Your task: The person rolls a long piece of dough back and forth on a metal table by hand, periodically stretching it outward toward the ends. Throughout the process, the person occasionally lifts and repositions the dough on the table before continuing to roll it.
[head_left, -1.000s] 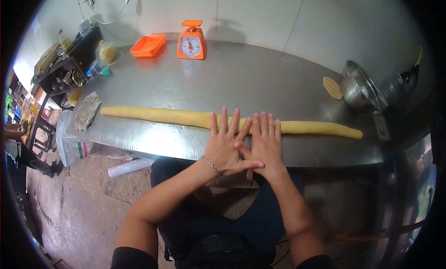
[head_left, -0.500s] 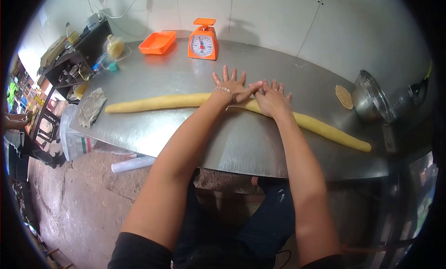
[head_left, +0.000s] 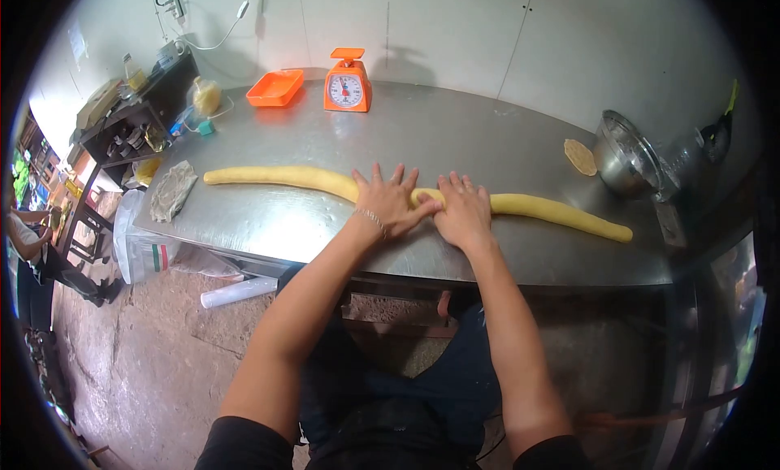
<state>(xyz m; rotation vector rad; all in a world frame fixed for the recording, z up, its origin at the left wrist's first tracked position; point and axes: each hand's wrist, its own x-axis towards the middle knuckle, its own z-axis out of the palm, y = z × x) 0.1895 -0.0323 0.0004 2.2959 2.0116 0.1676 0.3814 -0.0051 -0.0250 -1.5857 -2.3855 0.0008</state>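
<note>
A long yellow rope of dough (head_left: pixel 561 213) lies across the steel table, its two ends tapering slightly. My left hand (head_left: pixel 392 202) rests flat on the middle of the dough with fingers spread, a chain bracelet at the wrist. Close beside it, my right hand (head_left: pixel 463 212) also lies flat on the dough, fingers pointing away from me. The thumbs nearly meet, and a short stretch of dough shows between the hands. Both palms cover the part of the dough under them.
An orange kitchen scale (head_left: pixel 347 84) and an orange tray (head_left: pixel 275 89) stand at the back of the steel table (head_left: pixel 325 242). A crumpled cloth (head_left: pixel 173 191) lies left. At right are a metal bowl (head_left: pixel 626 155) and a flat tan piece (head_left: pixel 580 157). Another person (head_left: pixel 41 234) is far left.
Both hands have moved back toward me, from beyond the dough's middle to on top of it. The middle of the dough has rolled nearer with them. The camera view has shifted slightly.
</note>
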